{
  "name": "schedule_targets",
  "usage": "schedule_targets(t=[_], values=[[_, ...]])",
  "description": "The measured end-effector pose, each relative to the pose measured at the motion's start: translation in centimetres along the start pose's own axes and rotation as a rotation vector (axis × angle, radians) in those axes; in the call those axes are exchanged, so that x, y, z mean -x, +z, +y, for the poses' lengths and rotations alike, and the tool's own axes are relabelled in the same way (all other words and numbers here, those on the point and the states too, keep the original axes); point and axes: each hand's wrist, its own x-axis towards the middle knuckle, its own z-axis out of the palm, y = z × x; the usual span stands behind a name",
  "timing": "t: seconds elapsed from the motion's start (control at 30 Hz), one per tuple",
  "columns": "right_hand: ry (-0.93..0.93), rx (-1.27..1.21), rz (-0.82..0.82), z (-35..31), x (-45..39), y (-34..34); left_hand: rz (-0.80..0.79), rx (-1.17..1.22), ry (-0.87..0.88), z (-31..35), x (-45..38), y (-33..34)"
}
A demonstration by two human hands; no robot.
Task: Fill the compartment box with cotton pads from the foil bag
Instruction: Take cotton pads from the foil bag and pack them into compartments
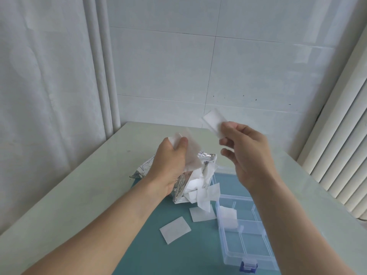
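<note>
Currently our right hand (245,153) pinches one cotton pad (213,122) high above the compartment box (248,235), left hand (170,161) grips pads over the foil bag (184,179); we judge either could flutter onto the mat.

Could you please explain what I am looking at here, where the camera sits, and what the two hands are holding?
There is no machine here: a person wears one wide-angle camera on the head, looking forward and down at their own bare arms. The left hand grips a bunch of thin white pads above the crumpled foil bag. The right hand pinches a single cotton pad between thumb and fingers. Below lies a teal mat on a pale table. Two loose pads lie on the mat, more spill from the bag, and the clear compartment box sits open, with pads in one compartment.
</note>
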Motion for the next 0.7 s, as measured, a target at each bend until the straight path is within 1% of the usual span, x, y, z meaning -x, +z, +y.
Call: schedule_targets(t=[0.07,0.2,0.33,0.37,0.5,0.6,0.63,0.7], values=[[0.006,0.061,-0.042,1.1,0.7,1.2,0.024,0.007,-0.020,0.0,-0.1,0.1],[-0.018,0.127,-0.099,2.4,2.1,2.7,-0.052,0.001,0.013,0.4,0.3,0.1],[-0.087,0.252,-0.026,3.4,2.4,3.1,-0.152,0.116,-0.056,0.5,0.5,0.3],[-0.097,0.278,-0.010,3.5,2.4,3.2,-0.157,0.098,-0.052,0.5,0.5,0.6],[-0.056,0.350,-0.031,3.7,2.1,3.2,-0.028,-0.013,0.009,0.2,0.7,0.7],[-0.027,0.321,-0.026,2.8,1.6,2.7,0.008,-0.076,0.033,0.7,0.5,0.1],[-0.009,0.324,-0.052,2.3,1.4,2.4,0.007,-0.077,0.040,0.9,0.5,-0.1],[0.043,0.385,-0.192,1.3,1.2,1.8,-0.005,-0.048,0.031,1.3,0.3,-0.4]])
